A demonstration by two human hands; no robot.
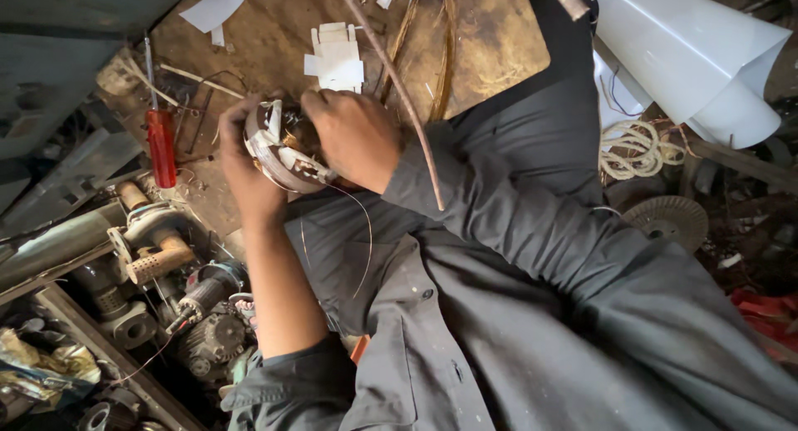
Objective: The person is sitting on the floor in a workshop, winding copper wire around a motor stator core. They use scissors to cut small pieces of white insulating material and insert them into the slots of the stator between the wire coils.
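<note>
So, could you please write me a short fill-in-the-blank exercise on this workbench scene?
1. Both hands grip a round motor stator with white paper ____ in its slots.
2. The screwdriver has a ____ handle.
3. The screwdriver lies beside the ____ hand.
4. The rolled sheet at top right is ____.

Missing words: strips; red; left; white

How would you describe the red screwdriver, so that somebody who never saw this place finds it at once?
Start at the brown wooden board in front of the person. Go to its left edge, just left of the left hand holding the round motor part. The screwdriver lies there upright in the picture; its bright red handle stands out from the grey, rusty parts around it.
</note>
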